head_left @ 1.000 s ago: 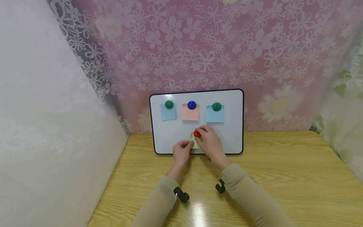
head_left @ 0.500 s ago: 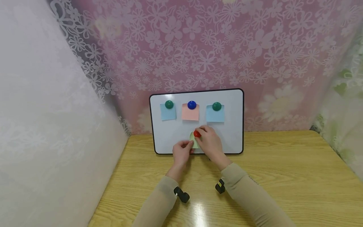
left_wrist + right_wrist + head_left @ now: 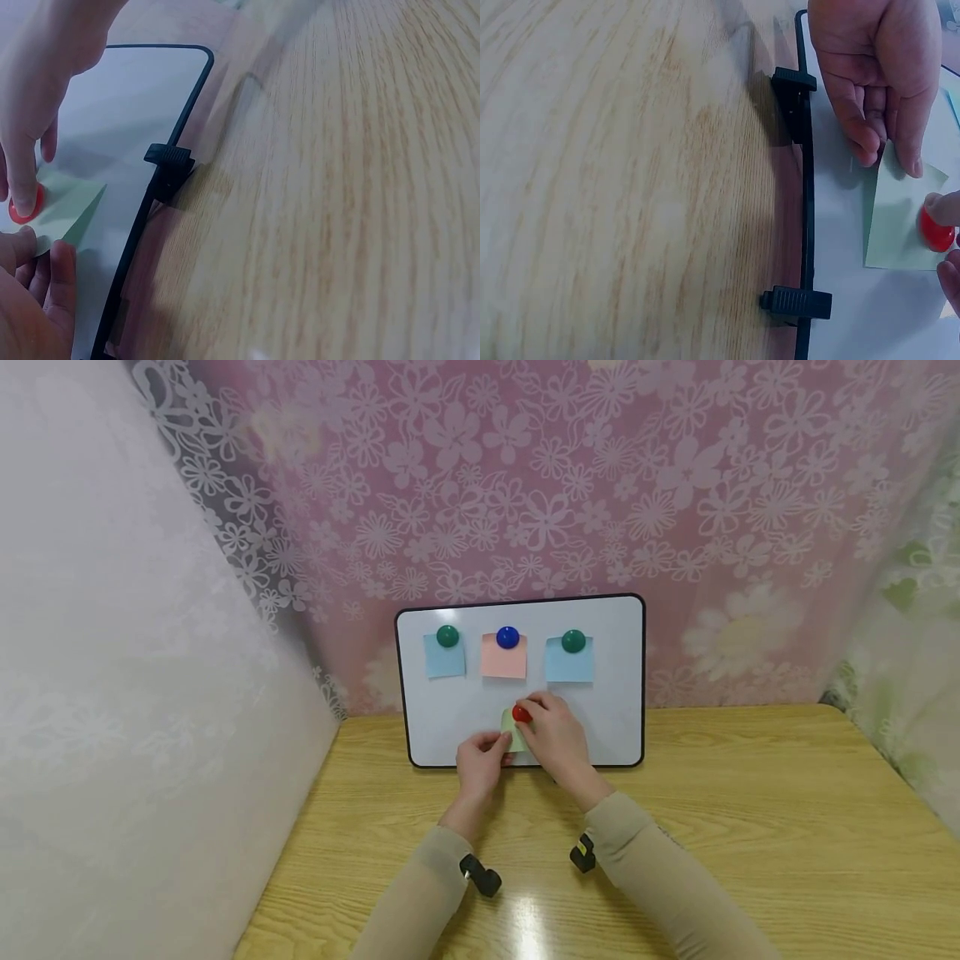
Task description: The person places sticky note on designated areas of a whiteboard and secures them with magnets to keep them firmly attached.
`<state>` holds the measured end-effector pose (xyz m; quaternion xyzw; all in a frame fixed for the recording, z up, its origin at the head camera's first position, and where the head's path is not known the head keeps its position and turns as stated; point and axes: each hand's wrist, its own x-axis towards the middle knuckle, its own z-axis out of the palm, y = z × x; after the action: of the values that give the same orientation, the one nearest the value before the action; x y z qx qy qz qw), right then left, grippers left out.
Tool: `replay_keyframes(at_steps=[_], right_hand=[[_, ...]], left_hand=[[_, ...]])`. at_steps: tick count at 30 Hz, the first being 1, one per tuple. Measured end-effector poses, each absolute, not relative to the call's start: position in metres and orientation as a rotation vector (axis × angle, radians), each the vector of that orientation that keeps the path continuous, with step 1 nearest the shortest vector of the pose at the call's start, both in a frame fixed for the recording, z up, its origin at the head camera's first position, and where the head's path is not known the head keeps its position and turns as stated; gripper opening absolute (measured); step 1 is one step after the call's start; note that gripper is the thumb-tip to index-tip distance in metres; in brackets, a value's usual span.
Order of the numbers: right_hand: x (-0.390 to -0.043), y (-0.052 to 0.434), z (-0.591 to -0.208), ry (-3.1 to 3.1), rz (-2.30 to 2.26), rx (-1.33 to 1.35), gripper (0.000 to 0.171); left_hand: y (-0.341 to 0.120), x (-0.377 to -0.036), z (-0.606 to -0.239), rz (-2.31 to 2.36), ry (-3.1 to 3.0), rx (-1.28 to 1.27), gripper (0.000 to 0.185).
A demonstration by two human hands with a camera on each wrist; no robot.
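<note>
My left hand (image 3: 480, 762) pinches the lower left corner of a pale green sticky note (image 3: 900, 217) between thumb and fingers. The note lies against the lower middle of a whiteboard (image 3: 438, 722), its bottom edge lifting away from the surface. My right hand (image 3: 557, 735) holds a round red magnet (image 3: 521, 714) over the note's upper part. In the right wrist view, the thumb and fingers touch the magnet (image 3: 936, 231) from the right. The right hand covers part of the note in the head view.
Above the hands, a green magnet (image 3: 447, 636) holds a blue note (image 3: 445, 662), a blue magnet (image 3: 507, 637) a pink note (image 3: 503, 664), and another green magnet (image 3: 573, 642) a second blue note (image 3: 569, 668). Black clips (image 3: 799, 302) grip the board's lower edge above the wooden table (image 3: 750, 793).
</note>
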<state>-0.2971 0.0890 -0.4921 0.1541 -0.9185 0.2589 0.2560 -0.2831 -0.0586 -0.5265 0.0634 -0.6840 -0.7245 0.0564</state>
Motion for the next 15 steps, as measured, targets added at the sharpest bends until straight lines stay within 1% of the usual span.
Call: replay_keyframes(at_steps=[6,15], right_hand=[[-0.289,0.098,-0.491,-2.461,0.713,0.423,0.033],[-0.27,0.128,-0.493,-2.464,0.75,0.454,0.035]], left_hand=[[-0.061,-0.283,-0.53,-2.187,-2.089,0.171,0.02],[-0.08,-0.277,-0.535,-2.119,-2.136,0.133,0.019]])
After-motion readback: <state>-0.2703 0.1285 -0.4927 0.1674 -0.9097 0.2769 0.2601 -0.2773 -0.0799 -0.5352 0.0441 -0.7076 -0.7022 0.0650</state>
